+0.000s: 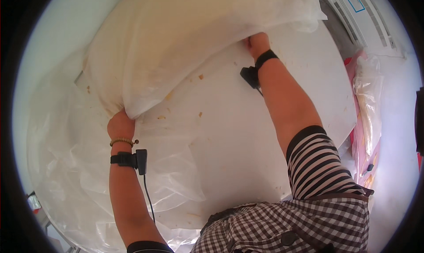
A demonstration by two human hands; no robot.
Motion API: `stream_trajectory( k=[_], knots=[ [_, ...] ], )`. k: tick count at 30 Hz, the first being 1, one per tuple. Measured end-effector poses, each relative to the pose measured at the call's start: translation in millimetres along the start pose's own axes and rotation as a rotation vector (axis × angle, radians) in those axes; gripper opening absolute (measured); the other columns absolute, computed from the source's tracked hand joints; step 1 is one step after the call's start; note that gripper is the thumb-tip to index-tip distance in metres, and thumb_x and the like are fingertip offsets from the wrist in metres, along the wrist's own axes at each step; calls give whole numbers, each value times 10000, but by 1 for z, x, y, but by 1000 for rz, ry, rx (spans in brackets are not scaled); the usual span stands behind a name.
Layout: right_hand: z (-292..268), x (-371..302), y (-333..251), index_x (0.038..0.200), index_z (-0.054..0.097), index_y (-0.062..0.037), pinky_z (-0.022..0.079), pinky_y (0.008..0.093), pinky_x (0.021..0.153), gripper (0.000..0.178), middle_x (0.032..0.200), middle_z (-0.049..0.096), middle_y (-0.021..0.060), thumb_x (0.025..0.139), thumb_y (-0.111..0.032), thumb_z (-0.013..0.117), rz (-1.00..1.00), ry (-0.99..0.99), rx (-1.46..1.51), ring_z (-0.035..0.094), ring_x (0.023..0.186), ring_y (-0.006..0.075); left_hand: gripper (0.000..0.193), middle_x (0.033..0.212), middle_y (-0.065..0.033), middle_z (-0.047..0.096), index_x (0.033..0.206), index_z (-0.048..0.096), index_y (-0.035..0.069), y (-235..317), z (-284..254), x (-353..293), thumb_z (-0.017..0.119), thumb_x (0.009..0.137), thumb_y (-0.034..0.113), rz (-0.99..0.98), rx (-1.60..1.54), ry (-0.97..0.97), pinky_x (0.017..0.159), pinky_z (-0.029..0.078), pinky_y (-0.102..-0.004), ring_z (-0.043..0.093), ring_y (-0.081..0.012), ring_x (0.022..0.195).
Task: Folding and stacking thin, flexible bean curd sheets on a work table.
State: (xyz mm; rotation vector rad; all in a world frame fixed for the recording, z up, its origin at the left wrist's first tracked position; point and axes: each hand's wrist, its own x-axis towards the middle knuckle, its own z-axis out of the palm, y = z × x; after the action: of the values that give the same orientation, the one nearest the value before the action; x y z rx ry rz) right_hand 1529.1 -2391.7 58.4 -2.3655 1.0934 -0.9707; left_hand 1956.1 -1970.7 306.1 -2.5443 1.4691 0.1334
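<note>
A large, bulging plastic bag with pale yellowish contents lies across the far side of a white table. At its near left corner my left hand is closed on the gathered plastic, its fingers mostly hidden in the folds. Farther right and higher, my right hand is curled closed at the bag's lower edge, with the fingertips tucked out of sight under the plastic. What exactly fills the bag cannot be made out through the cloudy film.
Loose clear plastic sheeting spreads over the table's left side. Small brown-yellow scraps dot the tabletop. Beyond the right edge stand a white appliance with slotted vents and a pink-red package under clear plastic.
</note>
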Motion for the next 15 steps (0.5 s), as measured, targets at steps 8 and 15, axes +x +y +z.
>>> stream_trajectory(
  k=[8,15],
  knots=[
    [-82,5,-148,898,780,-199,561,383,711,153,904,756,51,868,-269,647,467,-450,-683,733,884,246,239,870,-159,735,1055,734,130,-1,7,0,689,850,243,79,28,-9,737,568,-489,708,-385,837],
    [-63,-81,-130,720,706,-235,521,365,612,39,764,723,-4,753,-220,692,714,-532,-416,707,741,205,191,828,-150,728,1007,720,121,-17,28,-6,691,836,200,67,66,-63,697,567,-466,709,-369,779]
  ],
)
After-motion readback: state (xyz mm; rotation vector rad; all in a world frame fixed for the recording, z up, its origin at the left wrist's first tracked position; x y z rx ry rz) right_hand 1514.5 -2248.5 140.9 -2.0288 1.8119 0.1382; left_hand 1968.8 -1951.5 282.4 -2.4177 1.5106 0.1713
